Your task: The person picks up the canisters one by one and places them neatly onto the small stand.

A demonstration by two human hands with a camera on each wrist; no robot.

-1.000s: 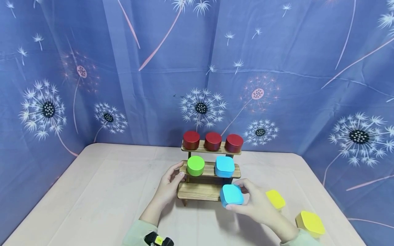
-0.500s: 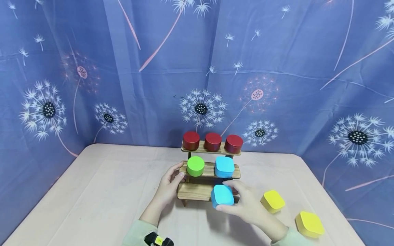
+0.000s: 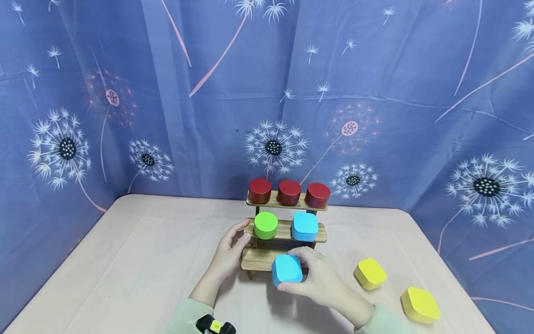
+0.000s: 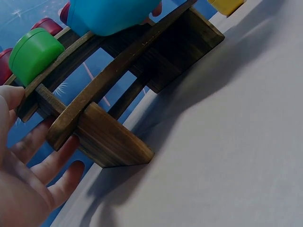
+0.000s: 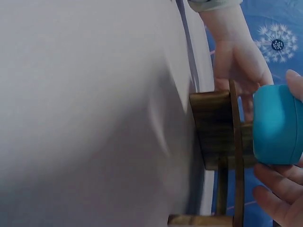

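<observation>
Fingers (image 3: 244,237) of the left hand (image 3: 228,253) curled round the left end of the wooden stepped rack (image 3: 267,260), thumb by the middle step and the rest wrapped about the side panel, steadying it on the tabletop (image 3: 137,269). Just right of that hand, on the middle step, stood a green round tin (image 3: 265,225), with a blue square tin (image 3: 305,226) further right on the same step. Three red round tins (image 3: 289,191) lined the far, top step.

At the near, lowest step the right hand (image 3: 319,282) gripped a second blue tin (image 3: 287,269), fingers wrapped over its far side and thumb under its near edge. That tin was a rounded-corner square, smooth and bright turquoise, lid and body one colour. It sat at the near edge of the bottom step, about the middle; whether it rested on the wood could not be told.

Compared with a second before, the held tin had travelled leftward along the lowest step, from its right end to about its middle. The left hand had not shifted.

Right of the rack, two yellow square tins (image 3: 369,273) (image 3: 420,304) lay on the tabletop, well apart from the hands.
</observation>
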